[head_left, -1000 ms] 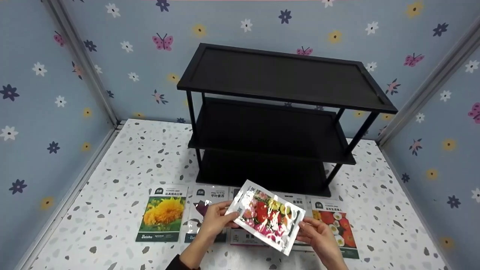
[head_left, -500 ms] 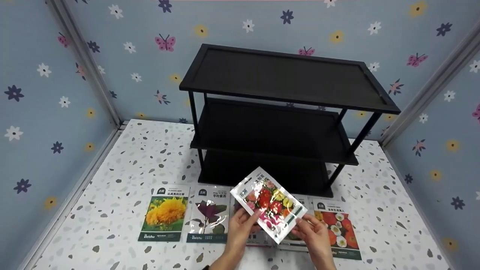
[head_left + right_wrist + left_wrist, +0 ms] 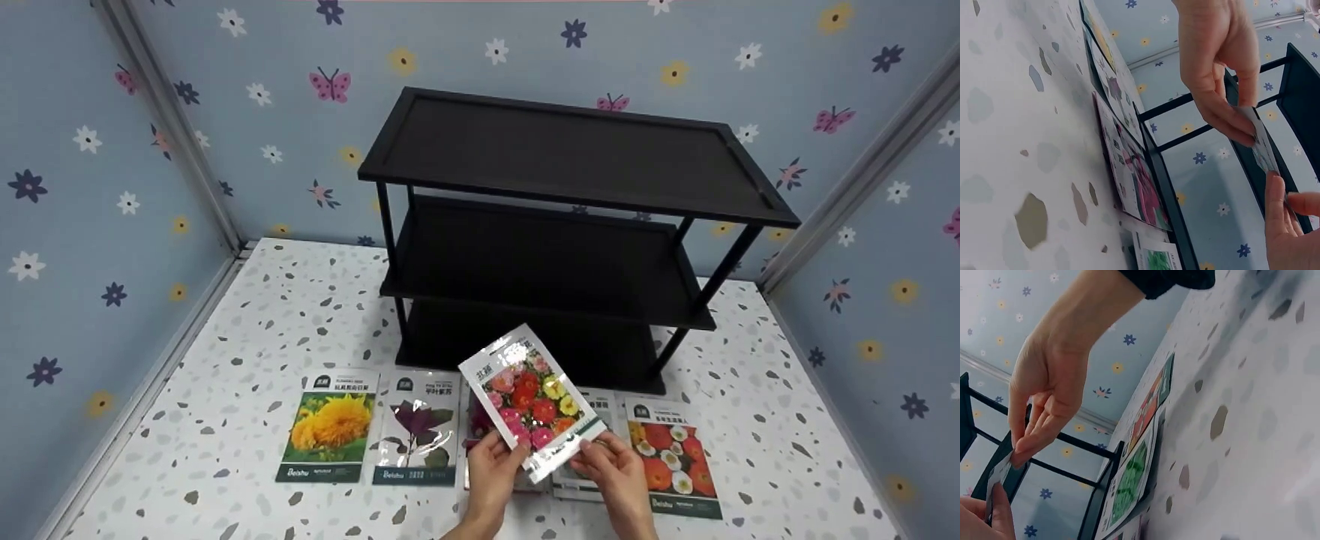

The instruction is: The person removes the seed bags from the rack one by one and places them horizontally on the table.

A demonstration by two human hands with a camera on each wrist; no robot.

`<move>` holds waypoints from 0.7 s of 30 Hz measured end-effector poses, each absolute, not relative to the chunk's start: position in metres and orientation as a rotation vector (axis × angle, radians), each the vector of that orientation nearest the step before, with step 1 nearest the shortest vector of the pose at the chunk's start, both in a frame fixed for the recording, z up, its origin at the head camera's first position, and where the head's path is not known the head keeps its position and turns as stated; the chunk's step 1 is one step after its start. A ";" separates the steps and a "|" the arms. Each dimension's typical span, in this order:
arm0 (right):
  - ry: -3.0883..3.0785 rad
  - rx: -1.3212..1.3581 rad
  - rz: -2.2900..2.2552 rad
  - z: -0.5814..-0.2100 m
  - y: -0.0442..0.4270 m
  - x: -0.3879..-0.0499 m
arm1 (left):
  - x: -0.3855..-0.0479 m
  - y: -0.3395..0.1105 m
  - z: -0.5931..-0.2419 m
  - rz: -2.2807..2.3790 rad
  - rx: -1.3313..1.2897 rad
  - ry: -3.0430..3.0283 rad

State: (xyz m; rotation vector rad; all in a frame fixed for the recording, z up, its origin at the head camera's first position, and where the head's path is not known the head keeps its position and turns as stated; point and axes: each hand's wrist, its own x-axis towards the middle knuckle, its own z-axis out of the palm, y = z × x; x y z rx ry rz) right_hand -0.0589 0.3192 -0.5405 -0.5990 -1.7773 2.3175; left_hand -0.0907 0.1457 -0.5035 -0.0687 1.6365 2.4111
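A shiny white seed packet (image 3: 529,401) printed with red, pink and yellow flowers is held tilted above the table, in front of the black rack. My left hand (image 3: 495,476) pinches its lower left edge, thumb on the front. At the lower right corner, my right hand (image 3: 616,476) pinches it between thumb and fingers. Both wrist views show the packet edge-on between the two hands, clear of the table. Beneath it, a pink-flower packet (image 3: 1137,174) and a green-leaf packet (image 3: 1129,484) are partly hidden in the head view.
A black three-tier rack (image 3: 570,154) stands behind the hands. In a row before it lie a yellow-flower packet (image 3: 330,427), a purple-leaf packet (image 3: 417,431) and a red-and-white-flower packet (image 3: 675,461). Patterned wall panels (image 3: 480,45) enclose the speckled white table (image 3: 240,360).
The held packet has turned more upright, its top edge rising. My left hand has moved right along it, uncovering the purple-leaf packet. My right hand has kept its pinch, shifting only slightly.
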 end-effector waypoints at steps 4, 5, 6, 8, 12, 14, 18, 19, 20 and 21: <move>-1.949 -0.524 2.425 -0.494 0.316 -0.049 | -0.101 0.131 -0.500 2.325 0.054 1.690; -1.990 -0.516 2.442 -0.488 0.318 -0.048 | -0.104 0.127 -0.500 2.299 0.091 1.694; -2.027 -0.507 2.457 -0.483 0.321 -0.048 | -0.106 0.122 -0.500 2.272 0.129 1.689; -2.098 -0.520 2.460 -0.477 0.327 -0.047 | -0.110 0.113 -0.500 2.202 0.194 1.683; -2.225 -0.488 2.427 -0.476 0.338 -0.047 | -0.115 0.100 -0.500 2.081 0.304 1.636; -2.270 -0.474 2.412 -0.478 0.340 -0.047 | -0.114 0.096 -0.501 2.028 0.339 1.625; -2.319 -0.500 2.346 -0.485 0.338 -0.048 | -0.109 0.096 -0.505 1.974 0.341 1.575; -2.321 -0.516 2.316 -0.486 0.336 -0.048 | -0.108 0.097 -0.506 1.970 0.341 1.569; -2.325 -0.531 2.282 -0.487 0.334 -0.048 | -0.107 0.098 -0.508 1.972 0.336 1.557; -2.322 -0.553 2.252 -0.488 0.333 -0.048 | -0.106 0.099 -0.508 1.974 0.336 1.556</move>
